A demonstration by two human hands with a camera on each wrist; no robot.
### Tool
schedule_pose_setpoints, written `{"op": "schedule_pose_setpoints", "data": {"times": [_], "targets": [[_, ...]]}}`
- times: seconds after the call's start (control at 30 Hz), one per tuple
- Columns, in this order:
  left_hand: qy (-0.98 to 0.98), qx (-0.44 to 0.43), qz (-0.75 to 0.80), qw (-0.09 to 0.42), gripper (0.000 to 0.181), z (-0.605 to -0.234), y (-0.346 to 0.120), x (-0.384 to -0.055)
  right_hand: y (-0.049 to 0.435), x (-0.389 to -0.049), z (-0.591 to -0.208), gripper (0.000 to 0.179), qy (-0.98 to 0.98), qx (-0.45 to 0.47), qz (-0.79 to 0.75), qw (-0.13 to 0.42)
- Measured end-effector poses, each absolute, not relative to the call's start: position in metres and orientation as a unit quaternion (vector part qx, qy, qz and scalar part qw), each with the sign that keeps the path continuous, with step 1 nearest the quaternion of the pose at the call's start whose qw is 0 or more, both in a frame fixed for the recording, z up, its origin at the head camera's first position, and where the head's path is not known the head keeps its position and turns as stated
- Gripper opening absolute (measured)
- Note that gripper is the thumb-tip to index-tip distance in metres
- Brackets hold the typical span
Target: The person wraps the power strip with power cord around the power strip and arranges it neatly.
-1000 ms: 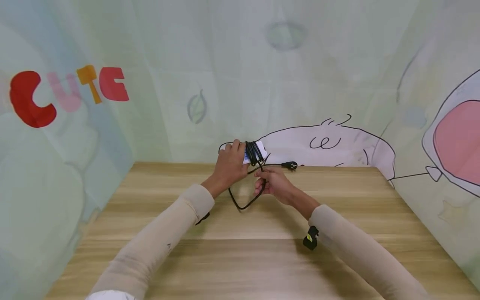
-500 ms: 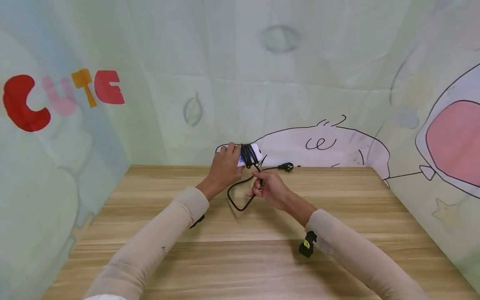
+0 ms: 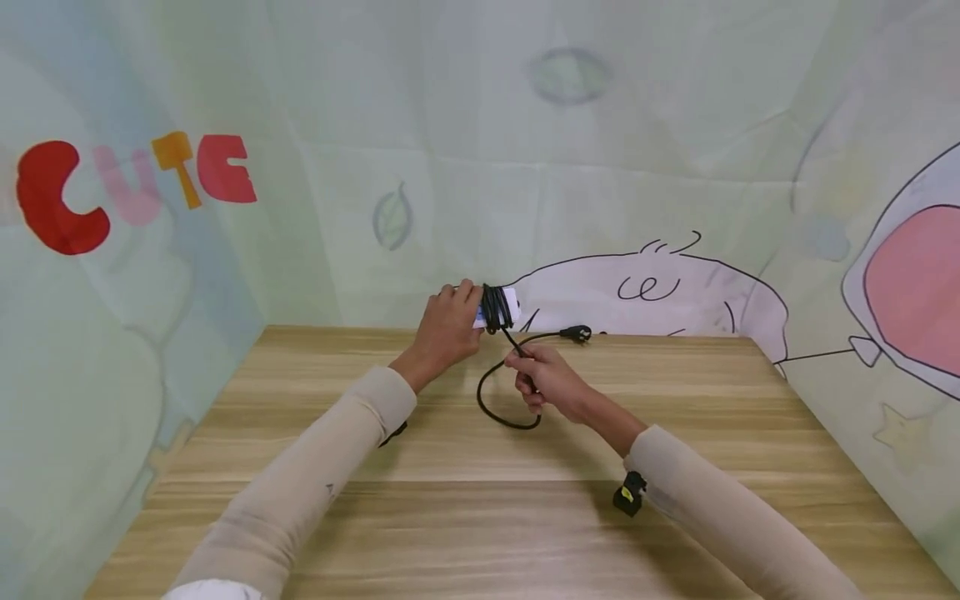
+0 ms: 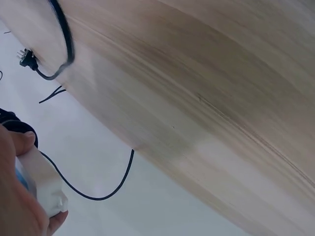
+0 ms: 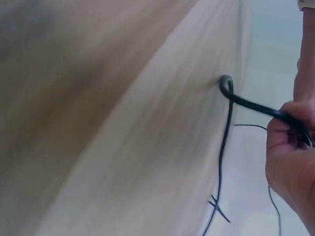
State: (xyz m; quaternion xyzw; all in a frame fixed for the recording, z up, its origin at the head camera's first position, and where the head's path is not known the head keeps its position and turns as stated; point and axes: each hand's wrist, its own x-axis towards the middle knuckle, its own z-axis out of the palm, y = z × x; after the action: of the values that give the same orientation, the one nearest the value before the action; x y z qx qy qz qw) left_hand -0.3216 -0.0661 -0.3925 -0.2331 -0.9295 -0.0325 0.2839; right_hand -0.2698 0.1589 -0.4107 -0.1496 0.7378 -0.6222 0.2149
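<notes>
Printed cloth backdrop [image 3: 330,217] behind a wood-grain surface [image 3: 450,525]; coloured letters [image 3: 142,204] on its left side read "CUTE". Left grip [image 3: 447,325] — curled round one end of a white block [image 3: 513,300] near the far edge; a blue label [image 4: 22,178] on the block is illegible. Black cord [image 3: 495,310] is wound round the block just beside these fingers. Right grip [image 3: 551,382] — pinching the cord's loose length, below and right of the block; a plug [image 3: 577,333] ends it.
</notes>
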Motion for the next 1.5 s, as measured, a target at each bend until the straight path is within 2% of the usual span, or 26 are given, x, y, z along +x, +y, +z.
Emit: {"op": "schedule_pose_setpoints", "data": {"times": [0.13, 0.23, 0.4, 0.57, 0.7, 0.8, 0.93, 1.2, 1.5], "targets": [[-0.924, -0.255, -0.023, 0.283, 0.058, -0.391, -0.065, -0.320, 0.162, -0.268, -0.404, 0.037, 0.821, -0.182, -0.520, 0.152], [-0.927, -0.256, -0.023, 0.272, 0.058, -0.391, -0.065, -0.319, 0.162, -0.267, -0.397, 0.035, 0.882, -0.218, -0.411, 0.081], [-0.936, -0.255, -0.023, 0.242, 0.062, -0.395, -0.065, -0.318, 0.163, -0.263, -0.391, 0.026, 0.928, -0.303, -0.199, -0.085], [-0.935, -0.269, -0.020, 0.231, 0.061, -0.402, -0.065, -0.315, 0.169, -0.263, -0.394, 0.016, 0.894, -0.373, -0.026, -0.247], [-0.929, -0.296, -0.008, 0.219, 0.057, -0.411, -0.064, -0.311, 0.177, -0.272, -0.393, 0.013, 0.849, -0.416, 0.053, -0.320], [-0.928, -0.310, -0.006, 0.209, 0.055, -0.417, -0.062, -0.308, 0.181, -0.281, -0.391, 0.010, 0.835, -0.424, 0.054, -0.346], [-0.933, -0.305, -0.011, 0.192, 0.056, -0.418, -0.060, -0.305, 0.184, -0.291, -0.384, 0.010, 0.848, -0.413, -0.008, -0.332], [-0.923, -0.337, -0.046, 0.180, 0.056, -0.407, -0.056, -0.304, 0.180, -0.314, -0.364, 0.013, 0.886, -0.349, -0.253, -0.171], [-0.909, -0.369, -0.063, 0.185, 0.055, -0.397, -0.053, -0.306, 0.187, -0.341, -0.357, 0.022, 0.889, -0.299, -0.343, -0.049]]}}
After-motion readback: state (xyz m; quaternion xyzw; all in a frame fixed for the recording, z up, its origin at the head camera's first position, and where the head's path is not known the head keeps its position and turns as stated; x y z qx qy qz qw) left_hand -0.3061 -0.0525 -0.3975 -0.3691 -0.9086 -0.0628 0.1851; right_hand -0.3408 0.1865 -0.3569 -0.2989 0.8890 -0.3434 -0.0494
